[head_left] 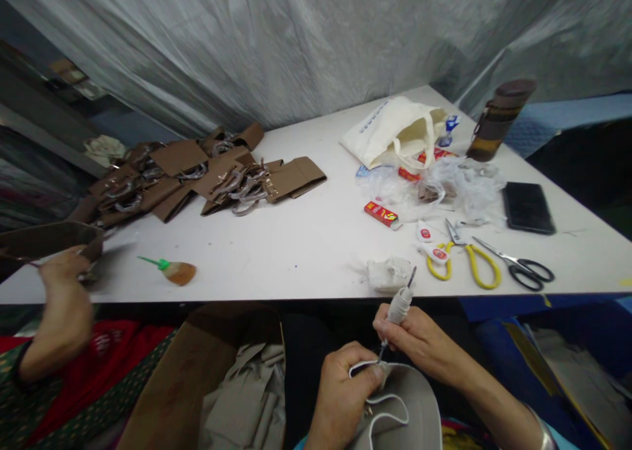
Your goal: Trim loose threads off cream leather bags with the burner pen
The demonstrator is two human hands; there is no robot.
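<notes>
My left hand (343, 391) is closed on a curved grey leather-like piece (422, 400) with white edges, thumb pressed on its upper rim. In my right hand (415, 341) is an awl-like tool (399, 305) with a white wrapped grip. Its thin metal shaft points down and meets the rim of the grey piece beside my left thumb. Another metal end sticks out of the top of the grip. A small gold-coloured bit shows inside the folds of the piece; its lower part runs out of the frame.
On the white table (296, 266) lie yellow-handled scissors (464, 252), black scissors (526, 269), a white lump (390, 274), a red box (382, 214), a glue bottle (178, 272) and brown bags (296, 177). A co-worker's arm (64, 312) is at left. A carton (172, 384) holds grey pieces.
</notes>
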